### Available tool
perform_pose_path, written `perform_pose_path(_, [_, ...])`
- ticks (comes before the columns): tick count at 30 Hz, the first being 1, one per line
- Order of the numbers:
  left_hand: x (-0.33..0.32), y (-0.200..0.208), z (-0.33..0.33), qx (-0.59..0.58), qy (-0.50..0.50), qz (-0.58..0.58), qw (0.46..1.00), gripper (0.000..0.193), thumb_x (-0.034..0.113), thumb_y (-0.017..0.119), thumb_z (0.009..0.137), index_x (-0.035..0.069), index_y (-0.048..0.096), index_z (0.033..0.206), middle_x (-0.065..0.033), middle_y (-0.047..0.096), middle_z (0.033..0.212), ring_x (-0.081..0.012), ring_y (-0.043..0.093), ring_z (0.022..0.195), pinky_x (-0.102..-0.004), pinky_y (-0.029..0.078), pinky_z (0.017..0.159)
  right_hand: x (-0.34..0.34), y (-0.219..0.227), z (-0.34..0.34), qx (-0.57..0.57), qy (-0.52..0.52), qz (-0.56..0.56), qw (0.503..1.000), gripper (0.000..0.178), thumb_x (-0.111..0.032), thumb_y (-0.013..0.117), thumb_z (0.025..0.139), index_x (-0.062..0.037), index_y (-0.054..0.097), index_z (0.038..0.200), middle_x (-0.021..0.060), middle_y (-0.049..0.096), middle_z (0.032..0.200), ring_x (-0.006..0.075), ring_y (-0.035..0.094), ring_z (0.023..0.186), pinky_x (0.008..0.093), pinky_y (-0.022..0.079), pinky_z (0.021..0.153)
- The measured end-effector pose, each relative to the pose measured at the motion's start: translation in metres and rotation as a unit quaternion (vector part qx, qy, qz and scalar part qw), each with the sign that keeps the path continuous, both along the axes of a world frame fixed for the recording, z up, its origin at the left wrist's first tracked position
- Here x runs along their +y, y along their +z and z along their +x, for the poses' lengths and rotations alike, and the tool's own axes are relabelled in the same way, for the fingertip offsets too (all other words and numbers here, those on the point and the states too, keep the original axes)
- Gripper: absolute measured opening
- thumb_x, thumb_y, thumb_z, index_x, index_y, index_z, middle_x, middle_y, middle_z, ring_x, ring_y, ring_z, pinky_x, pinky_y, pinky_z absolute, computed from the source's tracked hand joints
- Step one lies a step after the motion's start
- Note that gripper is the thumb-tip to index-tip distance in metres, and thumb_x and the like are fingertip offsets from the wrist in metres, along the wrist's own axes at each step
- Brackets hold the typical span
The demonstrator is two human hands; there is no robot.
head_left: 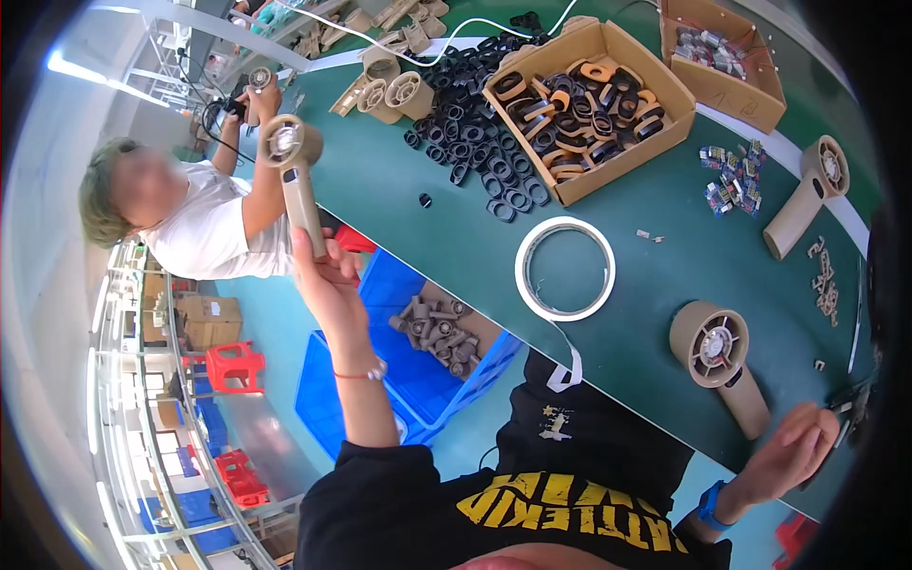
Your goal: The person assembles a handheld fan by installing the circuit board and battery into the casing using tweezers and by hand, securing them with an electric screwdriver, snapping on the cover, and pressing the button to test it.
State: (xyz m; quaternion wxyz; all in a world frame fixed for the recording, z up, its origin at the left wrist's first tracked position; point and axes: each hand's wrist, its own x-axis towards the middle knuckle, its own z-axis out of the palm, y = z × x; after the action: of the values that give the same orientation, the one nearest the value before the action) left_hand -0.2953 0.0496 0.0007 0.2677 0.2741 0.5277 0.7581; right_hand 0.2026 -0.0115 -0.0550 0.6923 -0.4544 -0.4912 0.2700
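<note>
My left hand (328, 275) is raised off the table's left edge, fingers closed on the lower handle of a beige handheld fan (300, 185) whose round head points up. At the table's front right, my right hand (790, 449) has its fingers curled together beside a dark tool-like object (855, 410); whether it grips anything is hard to make out. Close to that hand, a second handheld fan (711, 347) lies with its blades and some wiring showing. Another handheld fan (807, 195) rests farther back on the right.
On the green table (456, 252) sit a roll of white tape (525, 285), a cardboard box of black and orange rings (622, 169), piled black rings (475, 123) and small circuit boards (731, 179). Blue bins (380, 337) stand below. A co-worker (204, 214) is at the left.
</note>
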Motion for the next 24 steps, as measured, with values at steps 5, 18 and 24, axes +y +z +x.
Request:
perform_pose_path(5, [0.011, -0.008, -0.072, 0.081, 0.09, -0.092, 0.988, 0.041, 0.04, 0.065, 0.098, 0.0, 0.062, 0.097, -0.0013, 0.055, 0.065, -0.0076, 0.047, 0.051, -0.0235, 0.041, 0.051, 0.001, 0.001, -0.001, -0.003, 0.007, -0.008, 1.0, 0.023, -0.017, 0.042, 0.105, -0.0035, 0.057, 0.117, 0.0003, 0.043, 0.063, 0.0093, 0.037, 0.062, 0.026, 0.029, 0.059])
perform_pose_path(18, [0.045, -0.004, -0.126, 0.171, 0.104, -0.119, 0.973, 0.034, 0.042, 0.068, 0.096, 0.008, 0.063, 0.089, 0.0036, 0.051, 0.063, -0.0041, 0.045, 0.048, -0.0188, 0.038, 0.044, 0.003, 0.003, -0.011, -0.033, 0.016, -0.012, 0.999, 0.02, -0.017, 0.044, 0.104, -0.0024, 0.054, 0.112, 0.0019, 0.05, 0.064, 0.0091, 0.04, 0.058, 0.0252, 0.03, 0.057])
perform_pose_path(24, [0.052, -0.015, -0.12, 0.25, 0.108, -0.132, 0.953, 0.037, 0.043, 0.067, 0.097, 0.007, 0.062, 0.091, 0.0014, 0.054, 0.067, -0.0045, 0.048, 0.049, -0.0189, 0.038, 0.046, 0.004, 0.003, -0.013, -0.041, 0.013, -0.023, 0.999, 0.02, -0.016, 0.044, 0.104, -0.002, 0.054, 0.112, 0.0021, 0.05, 0.064, 0.0094, 0.04, 0.058, 0.0252, 0.031, 0.058])
